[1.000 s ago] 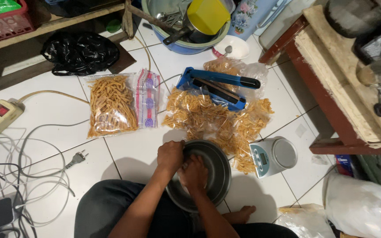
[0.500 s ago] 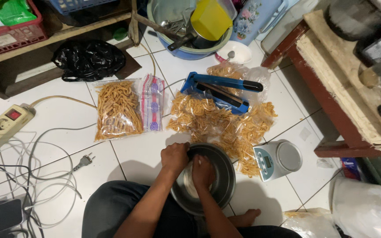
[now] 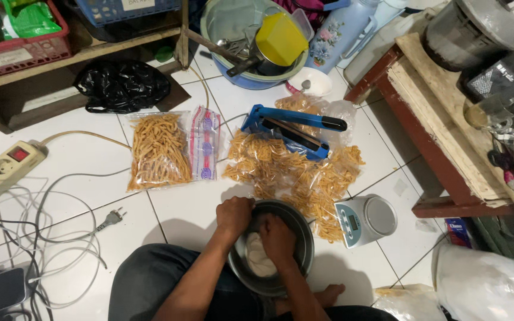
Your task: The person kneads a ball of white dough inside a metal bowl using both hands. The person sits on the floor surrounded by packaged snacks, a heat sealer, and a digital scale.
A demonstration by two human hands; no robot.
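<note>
Dough (image 3: 258,257) is gripped by the right hand (image 3: 276,236) inside the bowl (image 3: 301,238), rim clamped by the left hand (image 3: 234,215); bowl could get tipped if pressed off-centre, tbh.

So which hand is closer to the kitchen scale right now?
Right. The right hand is inside the metal bowl, on the side toward the kitchen scale; the left hand grips the bowl's far rim.

a home floor used for snack packing: white tiles (image 3: 78,157), bagged fried sticks (image 3: 157,151), blue bag sealer (image 3: 292,129), kitchen scale (image 3: 365,220).
</note>
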